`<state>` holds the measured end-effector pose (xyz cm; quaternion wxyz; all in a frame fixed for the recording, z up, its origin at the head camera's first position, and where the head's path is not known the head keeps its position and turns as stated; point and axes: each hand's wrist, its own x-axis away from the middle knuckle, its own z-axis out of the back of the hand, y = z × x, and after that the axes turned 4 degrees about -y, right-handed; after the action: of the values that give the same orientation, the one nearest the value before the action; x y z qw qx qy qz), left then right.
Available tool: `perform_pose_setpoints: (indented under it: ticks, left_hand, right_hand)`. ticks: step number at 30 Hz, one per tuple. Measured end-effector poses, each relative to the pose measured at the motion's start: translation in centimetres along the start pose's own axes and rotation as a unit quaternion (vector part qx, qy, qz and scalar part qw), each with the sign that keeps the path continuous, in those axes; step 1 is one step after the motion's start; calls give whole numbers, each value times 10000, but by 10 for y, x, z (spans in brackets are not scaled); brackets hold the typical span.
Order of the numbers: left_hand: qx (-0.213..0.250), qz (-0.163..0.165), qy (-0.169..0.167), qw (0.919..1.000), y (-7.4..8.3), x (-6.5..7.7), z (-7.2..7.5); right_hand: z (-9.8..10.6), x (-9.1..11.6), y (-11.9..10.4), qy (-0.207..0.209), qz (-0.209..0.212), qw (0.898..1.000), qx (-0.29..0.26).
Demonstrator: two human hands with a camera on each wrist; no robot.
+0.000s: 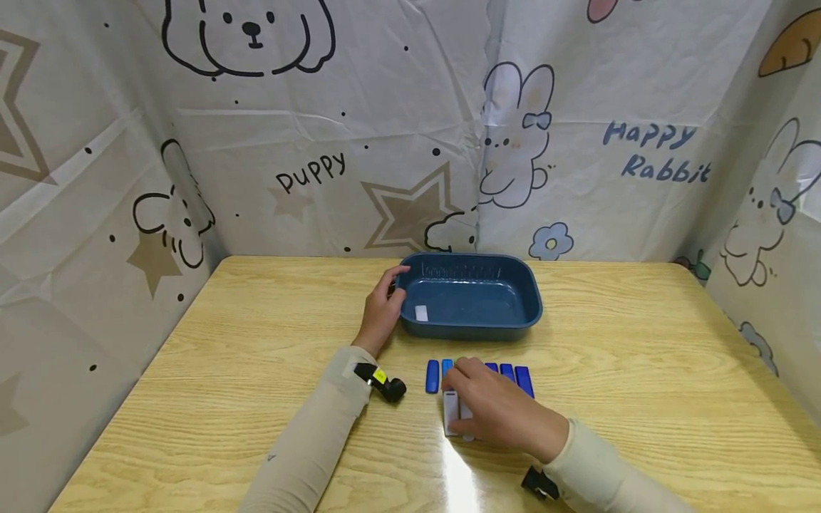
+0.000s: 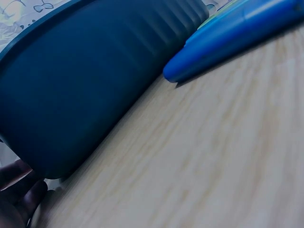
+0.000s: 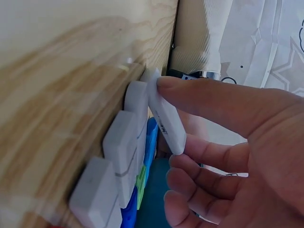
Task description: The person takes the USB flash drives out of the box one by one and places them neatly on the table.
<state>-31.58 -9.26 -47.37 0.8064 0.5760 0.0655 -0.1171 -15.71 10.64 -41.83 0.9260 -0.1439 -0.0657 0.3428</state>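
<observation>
My left hand (image 1: 380,313) grips the left end of a dark blue plastic basin (image 1: 471,331), its fingertips at the rim. Inside the basin, near its front left corner, lies a small white piece (image 1: 420,313). My right hand (image 1: 497,406) pinches a flat white stick (image 3: 167,116) between thumb and fingers, tilted up from the table. Beside it more white sticks (image 3: 121,147) stand in a row, each crossed by a seam. Behind them runs a row of blue sticks (image 1: 432,376), partly hidden by the hand. A light green stick (image 3: 141,185) shows among them.
The wood-grain table (image 1: 256,320) carries everything. Printed cloth (image 1: 385,128) hangs along its back and sides. Strapped at the wrists are small black cameras (image 1: 388,388). The basin stands behind the rows of sticks.
</observation>
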Motion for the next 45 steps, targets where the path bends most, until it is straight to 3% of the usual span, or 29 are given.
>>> perform_pose_setpoints:
  ticks: [31, 45]
  left_hand:
    - [-92, -31, -18, 10000, 0, -1, 0]
    - [-82, -30, -31, 10000, 0, 0, 0]
  right_hand:
    - [0, 1, -1, -410, -320, 9986, -139]
    - [1, 0, -1, -410, -308, 9987, -64]
